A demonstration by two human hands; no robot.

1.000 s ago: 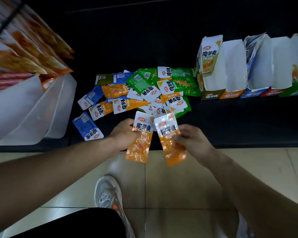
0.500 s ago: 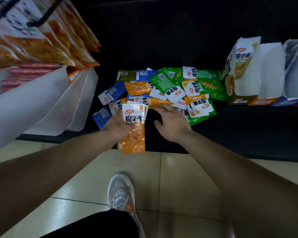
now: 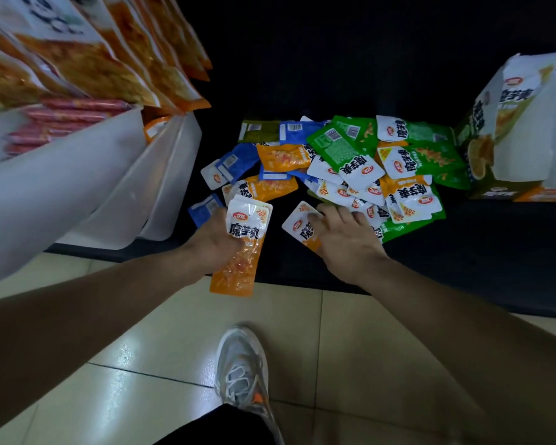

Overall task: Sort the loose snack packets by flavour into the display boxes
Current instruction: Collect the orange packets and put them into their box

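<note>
1. Gripped in the left hand (image 3: 212, 248), fingers curled round the middle: the held orange packets (image 3: 235, 274), white headers up, orange tails hanging below the fist.
2. A thicker bundle than a second ago. Back then, one packet in each hand; since merged into the left grip, leaving the right free.
3. Just right of that grip, under the right hand (image 3: 344, 242): a further orange packet (image 3: 299, 224), flat on the dark shelf. Fingers spread and fairly straight on top of it, pressing rather than gripping. Not yet lifted; thumb hidden.
4. Half a second ago, merely hovering flat over the heap; now settled on a matching flavour. Probably gathering a handful of orange before any trip to a box.
5. Beyond the right fingertips: the loose pile (image 3: 350, 162), with green, blue and orange mixed together. Most of the sorting left to do.
6. Well to the right of the right hand: a display box (image 3: 507, 133), standing open. Left of the left hand: white bins (image 3: 126, 187).
</note>
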